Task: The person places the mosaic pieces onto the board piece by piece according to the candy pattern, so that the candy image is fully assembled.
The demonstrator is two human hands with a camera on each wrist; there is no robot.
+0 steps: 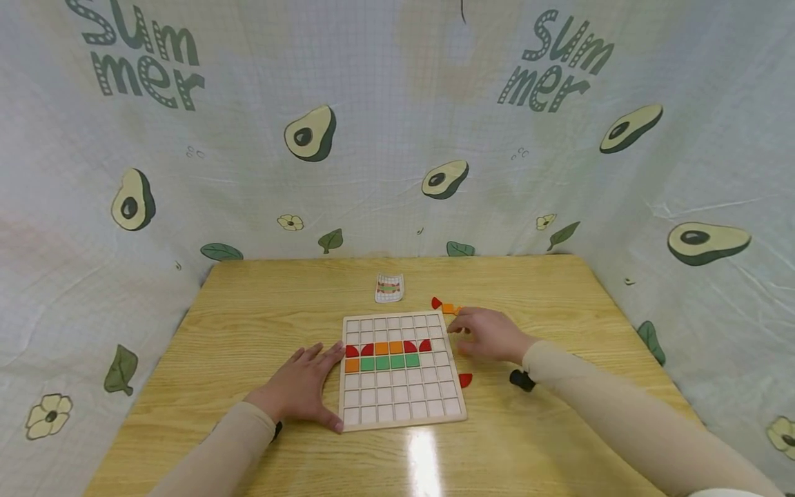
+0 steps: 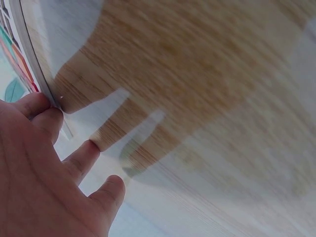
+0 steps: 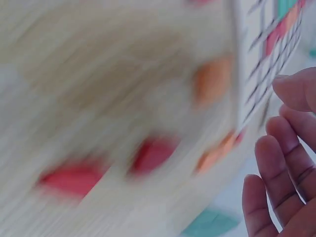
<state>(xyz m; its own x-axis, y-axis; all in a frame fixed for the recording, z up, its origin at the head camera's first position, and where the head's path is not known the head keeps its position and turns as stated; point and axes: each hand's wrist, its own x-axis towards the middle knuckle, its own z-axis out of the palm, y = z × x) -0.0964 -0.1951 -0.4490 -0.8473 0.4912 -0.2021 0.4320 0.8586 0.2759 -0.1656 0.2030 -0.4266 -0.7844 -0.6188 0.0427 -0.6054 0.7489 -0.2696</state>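
A square wooden grid board (image 1: 394,405) lies flat on the table. Two rows of its cells hold colored pieces: red quarter-round pieces (image 1: 425,345) and orange squares in one, an orange square (image 1: 352,365) and several green squares (image 1: 397,361) in the other. My left hand (image 1: 301,386) spreads along the board's left side, fingertips at the edge and thumb at the near corner. Beyond the right edge hovers my right hand (image 1: 487,335), fingers slightly bent, with nothing showing between thumb and fingers in the right wrist view. Loose orange pieces (image 1: 448,308) lie close to its fingertips.
Behind the board is a small card (image 1: 389,288) printed with a colored grid pattern. One red piece (image 1: 436,302) lies near the far right corner and another red piece (image 1: 466,379) beside the right edge. A printed cloth (image 1: 385,138) hangs behind the wooden table (image 1: 267,297).
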